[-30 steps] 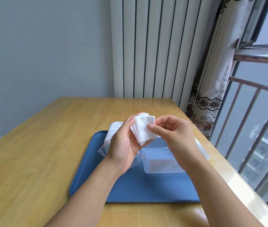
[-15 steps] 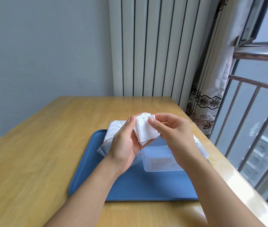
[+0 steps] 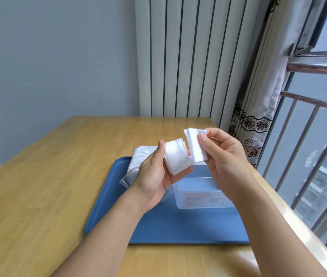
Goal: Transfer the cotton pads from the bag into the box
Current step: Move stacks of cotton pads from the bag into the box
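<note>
My left hand (image 3: 154, 174) grips a stack of white cotton pads (image 3: 177, 157) above the tray. My right hand (image 3: 224, 156) pinches a smaller bunch of pads (image 3: 195, 145), held apart just to the right of the stack. Behind my left hand lies the clear zip bag (image 3: 138, 162), still bulging with white pads. The clear plastic box (image 3: 200, 193) stands on the tray below my hands, its right part hidden by my right forearm.
A blue tray (image 3: 178, 228) lies on the wooden table (image 3: 48, 186) and carries the bag and the box. The table's right edge runs along a window with metal bars (image 3: 302, 148). A curtain (image 3: 252, 124) and white radiator panels (image 3: 178, 56) stand behind.
One stack sat between both hands before. My right hand has now pulled a few pads off it, up and to the right, leaving the rest in my left hand.
</note>
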A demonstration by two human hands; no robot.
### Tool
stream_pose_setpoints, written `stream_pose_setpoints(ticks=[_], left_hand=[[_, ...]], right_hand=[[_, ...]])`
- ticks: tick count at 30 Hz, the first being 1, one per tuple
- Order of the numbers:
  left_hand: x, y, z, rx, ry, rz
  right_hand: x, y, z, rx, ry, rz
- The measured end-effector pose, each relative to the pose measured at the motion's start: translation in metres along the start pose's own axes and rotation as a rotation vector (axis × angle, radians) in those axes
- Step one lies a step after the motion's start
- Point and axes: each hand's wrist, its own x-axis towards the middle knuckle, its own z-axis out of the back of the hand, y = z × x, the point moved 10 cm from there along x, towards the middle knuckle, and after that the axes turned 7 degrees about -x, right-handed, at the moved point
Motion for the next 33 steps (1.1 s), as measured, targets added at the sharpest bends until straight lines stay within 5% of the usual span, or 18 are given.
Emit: stream_pose_setpoints(ticks=[5,16,23,33], left_hand=[[-0.002,0.002,-0.006,0.046,0.051,0.002],[-0.004,0.003,-0.016,-0.029,0.153,0.036],[0.000,0.009,-0.013,0.021,0.174,0.025],[-0.001,0.007,-0.011,-0.065,0.105,0.076]], right_hand=[[-0.003,-0.004,-0.001,-0.256,-0.078,0.028],[-0.003,0.000,0.008,-0.381,-0.200,0.094],[0.002,-0.008,0.001,-0.419,-0.038,0.036],[0.000,0.012,0.002,-0.348,-0.097,0.213]])
